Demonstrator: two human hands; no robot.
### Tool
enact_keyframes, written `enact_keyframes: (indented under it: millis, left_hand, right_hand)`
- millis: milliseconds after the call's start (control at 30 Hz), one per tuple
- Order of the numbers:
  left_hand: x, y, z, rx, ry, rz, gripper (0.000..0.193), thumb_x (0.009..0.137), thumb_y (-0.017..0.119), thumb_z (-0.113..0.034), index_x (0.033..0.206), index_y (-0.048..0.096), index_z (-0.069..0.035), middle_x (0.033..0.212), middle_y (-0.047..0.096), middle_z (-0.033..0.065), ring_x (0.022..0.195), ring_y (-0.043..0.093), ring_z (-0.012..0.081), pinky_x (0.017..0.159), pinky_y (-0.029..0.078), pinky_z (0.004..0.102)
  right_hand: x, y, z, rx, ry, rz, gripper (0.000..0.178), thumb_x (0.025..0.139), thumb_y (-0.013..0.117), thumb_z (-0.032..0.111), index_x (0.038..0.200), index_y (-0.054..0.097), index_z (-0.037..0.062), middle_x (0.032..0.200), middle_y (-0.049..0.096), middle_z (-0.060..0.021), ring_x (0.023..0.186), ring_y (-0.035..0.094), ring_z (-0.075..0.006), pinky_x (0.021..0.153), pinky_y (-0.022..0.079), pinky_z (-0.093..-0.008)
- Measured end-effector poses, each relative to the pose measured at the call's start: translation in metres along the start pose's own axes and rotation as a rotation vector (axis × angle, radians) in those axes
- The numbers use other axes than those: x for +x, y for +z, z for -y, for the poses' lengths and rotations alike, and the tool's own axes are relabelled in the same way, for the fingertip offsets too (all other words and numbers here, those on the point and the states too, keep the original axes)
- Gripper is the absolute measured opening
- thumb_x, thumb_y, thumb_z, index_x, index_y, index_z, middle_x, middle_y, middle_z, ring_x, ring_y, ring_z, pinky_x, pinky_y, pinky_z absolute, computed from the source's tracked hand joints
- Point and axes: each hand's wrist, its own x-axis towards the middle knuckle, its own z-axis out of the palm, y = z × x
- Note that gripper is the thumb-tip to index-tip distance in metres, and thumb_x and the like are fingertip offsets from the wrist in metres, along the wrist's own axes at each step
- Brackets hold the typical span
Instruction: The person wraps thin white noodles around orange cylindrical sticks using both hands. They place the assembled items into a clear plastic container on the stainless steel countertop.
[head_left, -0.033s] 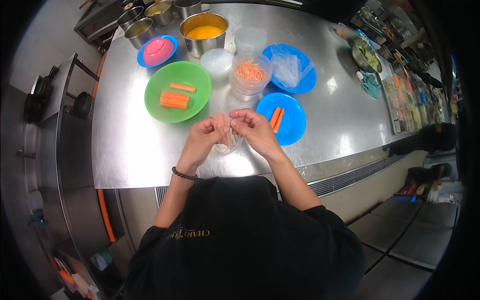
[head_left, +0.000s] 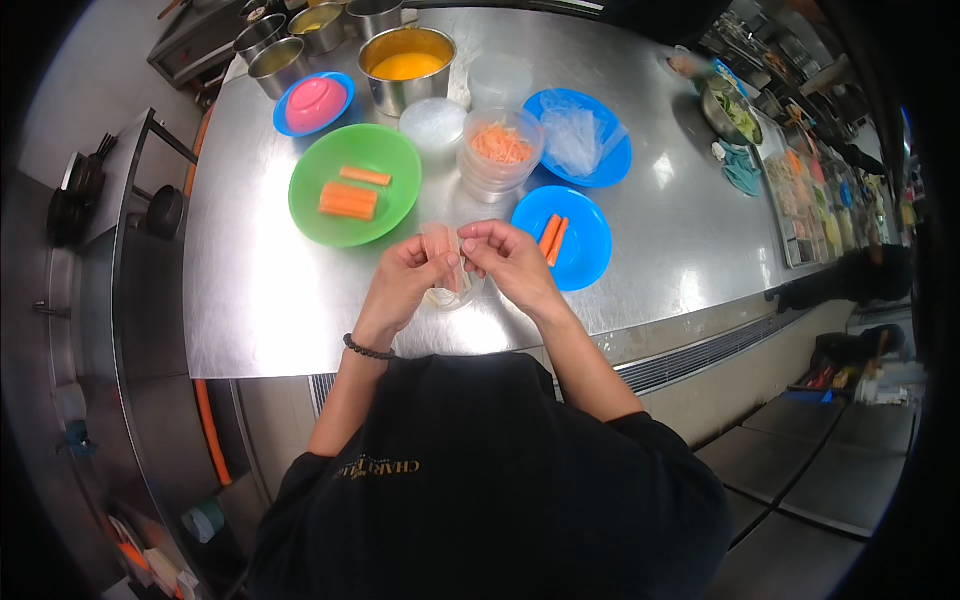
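Close in front of my body, my left hand [head_left: 405,270] pinches a pale orange-pink crab stick [head_left: 438,242], loosened into a flat sheet. My right hand [head_left: 508,260] has thumb and fingertips closed at the crab stick's right edge. Below the fingers stands a clear plastic container [head_left: 448,302], partly hidden by the hands. Beyond it, a stack of clear tubs [head_left: 490,188] is topped with shredded crab stick [head_left: 502,143]. A green bowl [head_left: 325,160] on the left holds whole crab sticks [head_left: 348,200]. Two redder crab sticks [head_left: 553,240] lie in a blue plate [head_left: 590,262] on the right.
Another blue plate [head_left: 617,160] carries crumpled clear plastic [head_left: 572,140]. A steel pot of orange liquid [head_left: 407,84], a pink bowl [head_left: 315,100] and several steel pots stand at the back of the steel table [head_left: 690,240]. A teal cloth [head_left: 740,172] lies far right.
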Motion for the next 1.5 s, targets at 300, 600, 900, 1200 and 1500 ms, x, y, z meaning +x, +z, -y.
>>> enact_keyframes:
  millis: [300, 600, 900, 1200, 1500]
  left_hand:
    - [-0.012, 0.008, -0.007, 0.208, 0.038, -0.120, 0.017, 0.088, 0.061, -0.018, 0.081, 0.061, -0.003, 0.070, 0.058, -0.0001, 0.063, 0.051, 0.0059, 0.059, 0.040, 0.0206]
    - [-0.007, 0.022, -0.007, 0.276, 0.049, -0.148, 0.021, 0.090, 0.058, -0.021, 0.079, 0.058, -0.003, 0.071, 0.057, -0.0008, 0.063, 0.048, 0.0052, 0.057, 0.037, 0.0196]
    - [-0.017, 0.006, -0.003, 0.284, 0.039, -0.105, 0.017, 0.084, 0.056, -0.021, 0.080, 0.060, -0.004, 0.070, 0.056, -0.0004, 0.065, 0.051, 0.0066, 0.059, 0.040, 0.0208]
    - [-0.028, -0.004, -0.022, -0.075, 0.048, 0.056, 0.016, 0.091, 0.055, -0.018, 0.089, 0.057, -0.003, 0.072, 0.058, 0.0006, 0.065, 0.053, 0.0079, 0.062, 0.042, 0.0220]
    - [-0.033, 0.003, -0.033, 0.254, -0.029, -0.088, 0.016, 0.090, 0.058, -0.018, 0.087, 0.061, -0.003, 0.075, 0.060, -0.0003, 0.067, 0.052, 0.0052, 0.064, 0.042, 0.0209]
  right_hand:
    - [0.001, 0.005, -0.021, -0.226, -0.209, 0.014, 0.018, 0.085, 0.061, 0.015, 0.095, 0.063, -0.0001, 0.085, 0.065, -0.0043, 0.078, 0.058, -0.0092, 0.069, 0.048, -0.0259]
    - [-0.017, 0.015, -0.016, 0.028, -0.094, -0.030, 0.016, 0.090, 0.056, 0.013, 0.095, 0.059, -0.0021, 0.081, 0.061, -0.0037, 0.074, 0.057, -0.0079, 0.065, 0.047, -0.0227]
    - [-0.020, 0.033, -0.036, 0.216, -0.041, -0.064, 0.016, 0.091, 0.055, 0.019, 0.094, 0.057, 0.0036, 0.085, 0.061, -0.0037, 0.081, 0.058, -0.0107, 0.074, 0.048, -0.0281]
    - [0.003, -0.003, -0.031, 0.364, -0.079, -0.324, 0.008, 0.087, 0.052, 0.002, 0.094, 0.055, -0.0018, 0.087, 0.062, -0.0101, 0.075, 0.062, -0.0168, 0.069, 0.051, -0.0289]
    - [-0.011, 0.023, -0.020, 0.147, -0.076, 0.074, 0.008, 0.087, 0.057, 0.005, 0.092, 0.057, -0.0011, 0.086, 0.063, -0.0060, 0.076, 0.061, -0.0119, 0.070, 0.050, -0.0252]
